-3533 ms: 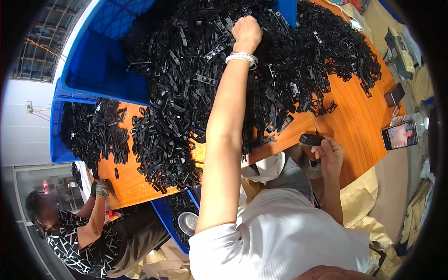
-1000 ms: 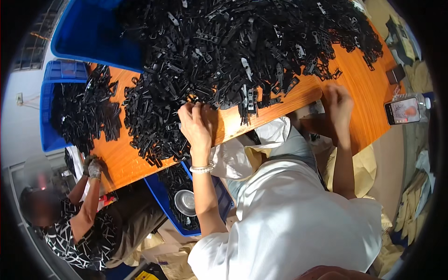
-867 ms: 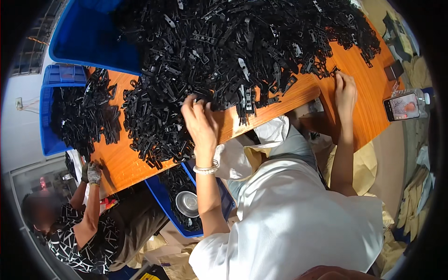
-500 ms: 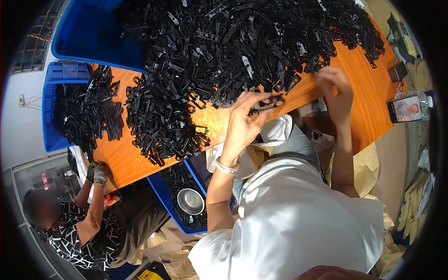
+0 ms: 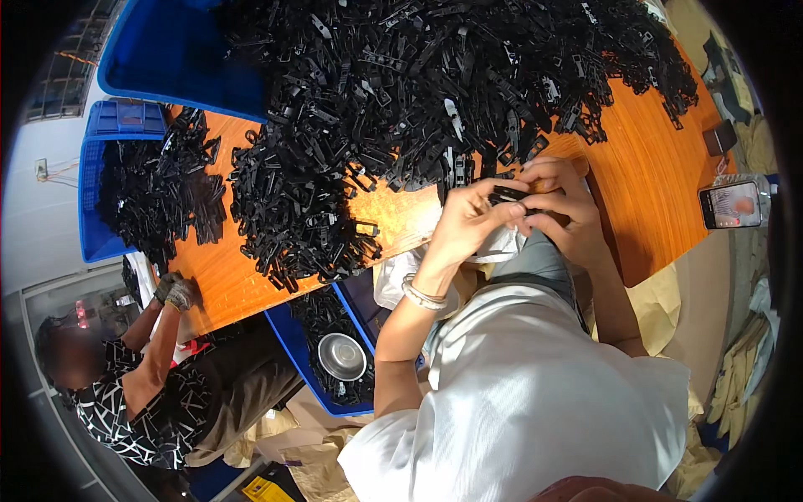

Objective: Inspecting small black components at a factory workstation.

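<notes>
Head view, work surface: an orange-brown wooden table (image 5: 644,180) carries a broad heap of black parts (image 5: 401,92) beyond my hands; its near edge lies just ahead of my fingers.
Head view, containers: a blue crate (image 5: 180,63) stands at the heap's upper left; a second blue crate (image 5: 89,197) sits farther left; a lower blue crate (image 5: 288,347) below the table edge holds more parts and a metal bowl (image 5: 342,357).
Head view, surroundings: a phone (image 5: 730,206) stands at my far right; a co-worker's gloved hand (image 5: 179,294) rests at the table's left edge.
Obstruction: my fingers cover much of the held piece.
Held piece: black part (image 5: 507,196), narrow, dark; fine detail too small to tell.
Location: between my two hands, above the near table edge.
Long axis: roughly left to right; which end leads, I cannot tell.
Left hand (image 5: 470,222): pinches the piece.
Right hand (image 5: 570,214): fingers curled at its right end; grip hidden.
</notes>
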`<action>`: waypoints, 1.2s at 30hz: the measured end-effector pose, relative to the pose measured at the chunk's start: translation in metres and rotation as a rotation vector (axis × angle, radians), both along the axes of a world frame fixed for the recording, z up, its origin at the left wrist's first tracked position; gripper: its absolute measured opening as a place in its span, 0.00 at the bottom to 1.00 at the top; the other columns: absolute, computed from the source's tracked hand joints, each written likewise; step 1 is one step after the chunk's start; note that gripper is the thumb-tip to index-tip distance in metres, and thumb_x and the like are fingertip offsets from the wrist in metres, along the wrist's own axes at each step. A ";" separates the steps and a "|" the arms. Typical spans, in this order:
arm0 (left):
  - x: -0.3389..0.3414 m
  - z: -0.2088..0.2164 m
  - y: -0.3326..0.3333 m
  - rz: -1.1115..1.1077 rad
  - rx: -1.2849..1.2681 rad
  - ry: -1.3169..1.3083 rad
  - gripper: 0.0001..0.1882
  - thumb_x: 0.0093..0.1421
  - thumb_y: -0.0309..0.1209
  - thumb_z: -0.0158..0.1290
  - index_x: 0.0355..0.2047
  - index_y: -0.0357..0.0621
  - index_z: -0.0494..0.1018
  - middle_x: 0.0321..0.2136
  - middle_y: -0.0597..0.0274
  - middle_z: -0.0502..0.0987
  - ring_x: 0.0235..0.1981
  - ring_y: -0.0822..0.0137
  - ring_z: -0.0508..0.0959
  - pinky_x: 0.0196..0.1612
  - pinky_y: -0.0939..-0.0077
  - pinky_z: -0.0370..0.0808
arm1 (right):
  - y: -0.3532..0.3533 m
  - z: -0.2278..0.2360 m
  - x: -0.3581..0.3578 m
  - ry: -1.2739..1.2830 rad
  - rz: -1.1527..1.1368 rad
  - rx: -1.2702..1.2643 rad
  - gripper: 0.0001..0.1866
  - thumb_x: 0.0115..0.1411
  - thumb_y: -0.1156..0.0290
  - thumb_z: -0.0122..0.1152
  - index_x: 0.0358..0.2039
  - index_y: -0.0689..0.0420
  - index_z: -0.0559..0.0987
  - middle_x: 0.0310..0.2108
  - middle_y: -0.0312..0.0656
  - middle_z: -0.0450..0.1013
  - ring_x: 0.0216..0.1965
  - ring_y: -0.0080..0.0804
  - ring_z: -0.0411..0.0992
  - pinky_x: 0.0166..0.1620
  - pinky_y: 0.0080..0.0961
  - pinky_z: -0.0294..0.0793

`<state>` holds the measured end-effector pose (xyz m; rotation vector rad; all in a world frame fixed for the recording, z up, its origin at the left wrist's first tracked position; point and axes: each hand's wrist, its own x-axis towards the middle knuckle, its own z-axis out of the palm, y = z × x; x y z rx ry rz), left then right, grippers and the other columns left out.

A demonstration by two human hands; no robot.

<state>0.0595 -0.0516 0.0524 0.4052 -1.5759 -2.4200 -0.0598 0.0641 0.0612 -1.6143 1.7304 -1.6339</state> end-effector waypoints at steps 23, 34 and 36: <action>-0.091 -0.058 0.029 0.346 -1.802 -0.224 0.04 0.39 0.22 0.46 0.19 0.35 0.66 0.21 0.56 0.63 0.24 0.62 0.67 0.20 0.75 0.68 | 0.044 -0.066 -0.020 -0.728 -0.656 0.026 0.06 0.52 0.76 0.53 0.27 0.67 0.74 0.31 0.34 0.67 0.26 0.14 0.61 0.28 0.09 0.59; -0.084 -0.035 0.030 0.327 -1.171 -0.043 0.13 0.44 0.20 0.47 0.33 0.33 0.63 0.26 0.52 0.64 0.25 0.56 0.69 0.24 0.70 0.68 | 0.048 -0.066 -0.025 -0.749 -0.665 -0.113 0.08 0.55 0.76 0.49 0.34 0.67 0.73 0.31 0.35 0.66 0.24 0.15 0.58 0.28 0.09 0.57; -0.082 -0.036 0.028 0.408 -0.801 -0.076 0.16 0.45 0.20 0.53 0.36 0.35 0.65 0.22 0.60 0.69 0.19 0.73 0.70 0.22 0.81 0.67 | 0.051 -0.067 -0.025 -0.798 -0.638 -0.115 0.08 0.55 0.76 0.50 0.34 0.67 0.72 0.29 0.35 0.67 0.23 0.15 0.59 0.27 0.09 0.57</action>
